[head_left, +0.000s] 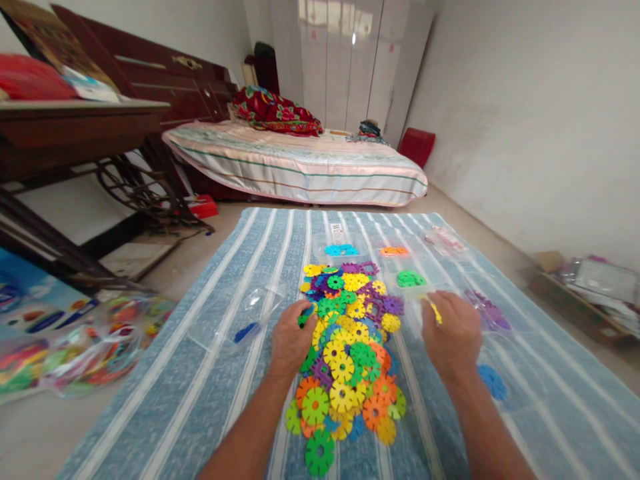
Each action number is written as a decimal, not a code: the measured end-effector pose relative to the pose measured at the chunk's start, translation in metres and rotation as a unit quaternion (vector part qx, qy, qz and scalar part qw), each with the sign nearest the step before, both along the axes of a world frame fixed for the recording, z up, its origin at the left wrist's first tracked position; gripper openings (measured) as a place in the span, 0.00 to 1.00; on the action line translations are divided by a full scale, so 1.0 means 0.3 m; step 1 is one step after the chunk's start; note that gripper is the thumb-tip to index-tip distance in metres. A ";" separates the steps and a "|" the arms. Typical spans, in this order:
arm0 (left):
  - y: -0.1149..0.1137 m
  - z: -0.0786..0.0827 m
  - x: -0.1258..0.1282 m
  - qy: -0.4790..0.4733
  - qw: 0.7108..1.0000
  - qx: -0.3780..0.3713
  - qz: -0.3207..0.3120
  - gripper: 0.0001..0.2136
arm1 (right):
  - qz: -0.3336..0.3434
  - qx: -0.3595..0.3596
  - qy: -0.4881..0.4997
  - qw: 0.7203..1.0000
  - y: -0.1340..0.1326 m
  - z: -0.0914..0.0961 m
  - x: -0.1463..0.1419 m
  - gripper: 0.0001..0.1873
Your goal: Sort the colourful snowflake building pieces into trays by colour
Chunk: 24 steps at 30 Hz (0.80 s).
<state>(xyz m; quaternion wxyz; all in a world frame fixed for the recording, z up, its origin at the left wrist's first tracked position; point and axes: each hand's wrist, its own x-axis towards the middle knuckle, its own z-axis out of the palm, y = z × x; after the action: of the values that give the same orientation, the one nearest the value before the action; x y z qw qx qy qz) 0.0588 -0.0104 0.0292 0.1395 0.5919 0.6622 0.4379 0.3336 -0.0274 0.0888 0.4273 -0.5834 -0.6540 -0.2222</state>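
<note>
A heap of flat plastic snowflake discs (350, 347) in yellow, green, orange, purple and blue lies on a blue striped cloth (200, 373). My left hand (291, 339) rests at the heap's left edge, fingers curled on a green disc (304, 319). My right hand (450, 337) sits to the right of the heap, pinching a yellow disc (436, 312). Small sorted groups lie apart from the heap: blue discs (341, 251), orange discs (393, 251), green discs (411, 279), purple discs (487, 310) and a blue disc (493, 381) by my right wrist.
Clear plastic bags (250, 310) lie on the cloth left of the heap. Packets of toys (75, 347) sit on the floor at left. A dark wooden table (75, 133) stands at the left, a bed (300, 167) behind, and a cardboard box (585, 293) by the right wall.
</note>
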 end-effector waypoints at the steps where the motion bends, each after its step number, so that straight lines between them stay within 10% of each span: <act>1: 0.000 0.001 0.001 -0.002 1.000 -0.001 0.001 0.12 | -0.010 0.000 -0.001 1.000 -0.004 0.007 0.013 0.10; 9: -0.003 0.002 0.003 -0.014 1.000 -0.011 0.011 0.13 | 0.227 -0.152 0.048 0.961 -0.134 -0.097 -0.166 0.08; 17: -0.005 0.014 0.003 -0.042 0.999 -0.016 0.019 0.15 | 0.225 -0.271 0.008 0.936 -0.146 -0.140 -0.193 0.09; 24: -0.004 0.020 -0.001 -0.053 0.998 -0.015 0.016 0.15 | 0.243 -0.182 0.014 0.953 -0.149 -0.132 -0.201 0.09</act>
<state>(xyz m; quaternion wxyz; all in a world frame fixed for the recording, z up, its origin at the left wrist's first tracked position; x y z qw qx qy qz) 0.0585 -0.0115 0.0353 0.1765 0.5546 0.6701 0.4607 0.2734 -0.0720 0.0493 0.3645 -0.4779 -0.7990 0.0192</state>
